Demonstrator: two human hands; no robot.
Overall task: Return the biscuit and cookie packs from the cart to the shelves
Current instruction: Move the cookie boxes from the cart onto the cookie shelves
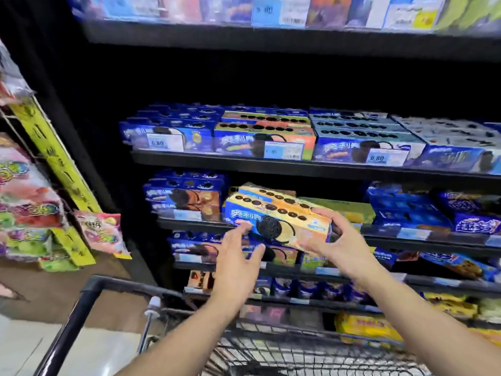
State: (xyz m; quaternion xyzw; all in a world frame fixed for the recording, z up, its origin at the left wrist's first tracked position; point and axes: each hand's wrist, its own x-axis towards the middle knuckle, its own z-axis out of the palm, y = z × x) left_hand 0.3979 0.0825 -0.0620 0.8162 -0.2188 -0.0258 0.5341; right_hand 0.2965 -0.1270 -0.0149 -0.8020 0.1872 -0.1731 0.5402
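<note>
Cart [89, 291]: directly below both forearms. No pack can be made out in the visible part of its basket.

Left hand [238, 256]: fingers spread and nearly straight, holding nothing. The fingertips reach the lower front of the cookie pack [276, 221]; contact cannot be confirmed.

Right hand [339, 240]: fingers and thumb curled round the right end of the cookie pack.

Cookie pack: held between the hands, tilted, with its far side at the shelf [184, 223] just beyond the fingertips.

Likely faults:
- One-ended grip. The unsupported left end may sag or slip off the shelf lip.
- Skewed entry. The pack may push the blue packs [187, 196] left of the left hand.

Count: hands, two; cart, one; pack in hand, one; shelf tiers, at least five; price tags [282, 151] on the tier above the hands, three
</note>
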